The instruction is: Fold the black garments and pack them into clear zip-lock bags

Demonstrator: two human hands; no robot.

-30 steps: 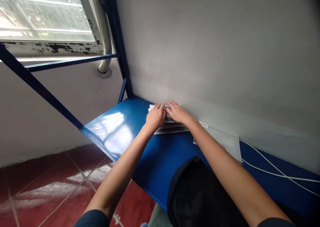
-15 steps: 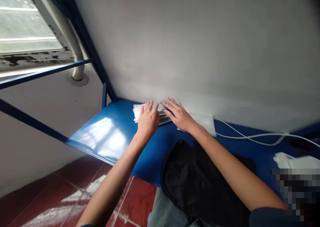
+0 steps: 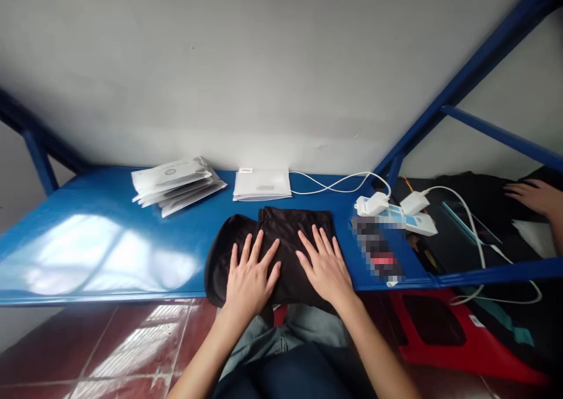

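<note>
A folded piece of black cloth lies at the front of the blue table, its near edge over my lap. My left hand rests flat on its left part, fingers spread. On the right part my right hand also lies flat with fingers apart. Behind the cloth, against the wall, sits a neat pile of white plastic packets. Farther left, a looser stack of white and grey packets lies fanned out, away from both hands.
A white power strip with plugged-in chargers and white cables is at the right. Beyond it, another person's hand rests over dark fabric. Blue metal bars rise at both ends. A red chair stands lower right.
Both hands have left the white packets by the wall and now lie on the black cloth. The view has turned right, bringing the power strip and the other person's hand into sight.
</note>
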